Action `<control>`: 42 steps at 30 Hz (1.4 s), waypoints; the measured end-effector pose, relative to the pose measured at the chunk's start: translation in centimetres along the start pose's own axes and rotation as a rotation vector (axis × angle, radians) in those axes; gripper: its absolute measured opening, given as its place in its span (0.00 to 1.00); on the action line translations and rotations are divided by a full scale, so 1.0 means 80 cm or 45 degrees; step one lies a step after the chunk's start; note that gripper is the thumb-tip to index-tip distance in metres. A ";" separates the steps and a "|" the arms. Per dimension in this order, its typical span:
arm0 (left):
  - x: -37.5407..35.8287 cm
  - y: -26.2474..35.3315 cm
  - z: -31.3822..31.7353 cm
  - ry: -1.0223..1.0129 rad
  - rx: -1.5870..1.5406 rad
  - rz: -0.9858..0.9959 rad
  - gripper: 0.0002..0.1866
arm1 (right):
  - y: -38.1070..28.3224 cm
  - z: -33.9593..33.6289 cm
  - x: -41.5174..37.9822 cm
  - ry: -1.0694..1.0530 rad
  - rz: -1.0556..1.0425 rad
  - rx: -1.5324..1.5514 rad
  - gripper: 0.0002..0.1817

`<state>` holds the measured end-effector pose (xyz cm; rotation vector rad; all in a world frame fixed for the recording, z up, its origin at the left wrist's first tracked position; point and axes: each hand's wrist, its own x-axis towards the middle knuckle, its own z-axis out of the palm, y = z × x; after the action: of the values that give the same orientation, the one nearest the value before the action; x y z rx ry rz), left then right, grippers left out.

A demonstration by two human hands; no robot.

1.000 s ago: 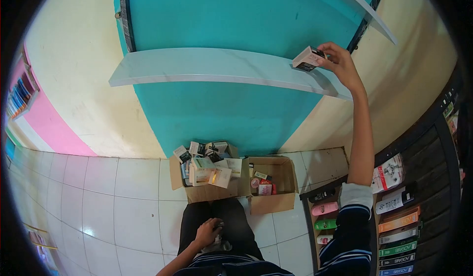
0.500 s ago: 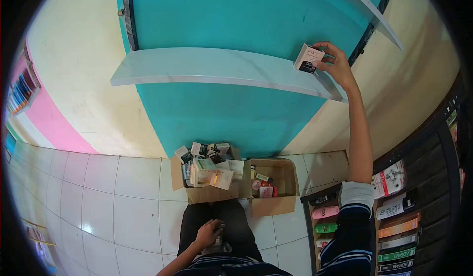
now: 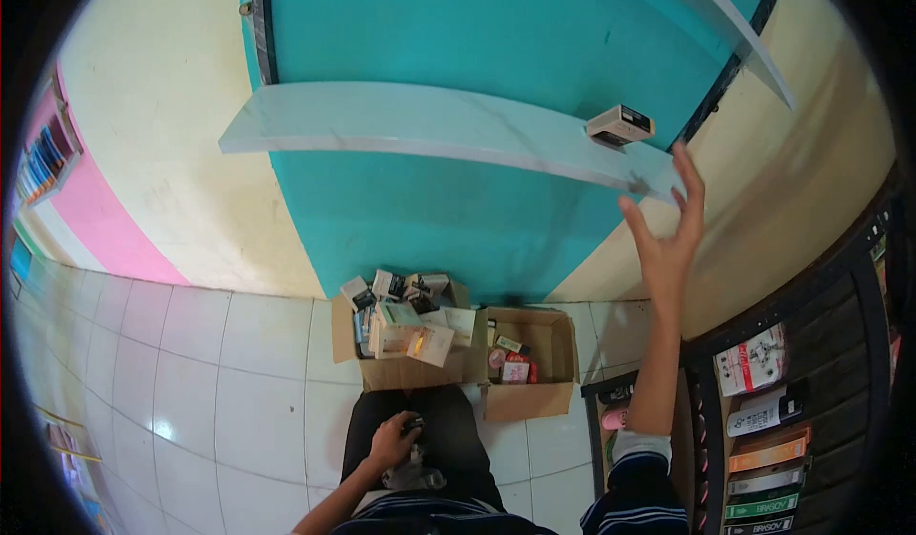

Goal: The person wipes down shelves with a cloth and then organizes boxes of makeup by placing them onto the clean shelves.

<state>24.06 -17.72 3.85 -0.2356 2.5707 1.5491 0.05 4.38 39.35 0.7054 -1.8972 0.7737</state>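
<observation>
A small pale cosmetics box [image 3: 620, 126] with a black panel rests tilted near the right end of the marble-patterned shelf [image 3: 410, 120]. My right hand [image 3: 671, 225] is at the shelf's right end, below and to the right of the box. Its fingers are spread and hold nothing. On my lap, my left hand [image 3: 391, 442] is closed around what looks like a clear bottle [image 3: 420, 478] with a black top; the fingers hide part of it.
A cardboard box [image 3: 410, 375] heaped with small cosmetics boxes stands on the tiled floor by the wall. Beside it, another carton [image 3: 530, 401] holds a few small items. To my right is a dark rack [image 3: 706, 440] with bottles and packets. Another shelf [image 3: 735, 29] projects at upper right.
My right hand has let go of the cosmetics box and drawn down and away from it. The box has tipped from upright to a lower, tilted pose. My left hand stays on my lap.
</observation>
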 end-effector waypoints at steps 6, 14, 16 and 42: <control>-0.006 0.004 0.003 -0.095 0.019 -0.035 0.17 | 0.071 0.021 0.063 -0.611 0.264 0.312 0.24; -0.009 0.003 0.005 -0.112 -0.044 -0.109 0.16 | 0.049 0.012 0.069 -0.734 0.131 0.248 0.27; -0.007 -0.001 0.009 -0.094 0.004 -0.084 0.16 | 0.043 0.006 0.070 -0.809 0.148 0.110 0.31; -0.009 0.006 0.010 -0.116 0.048 -0.063 0.15 | 0.109 0.023 0.117 -0.540 0.550 0.416 0.18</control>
<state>24.69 -16.75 4.04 -0.2181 2.5025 1.4584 -11.09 7.13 45.28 0.7040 -2.3792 1.3097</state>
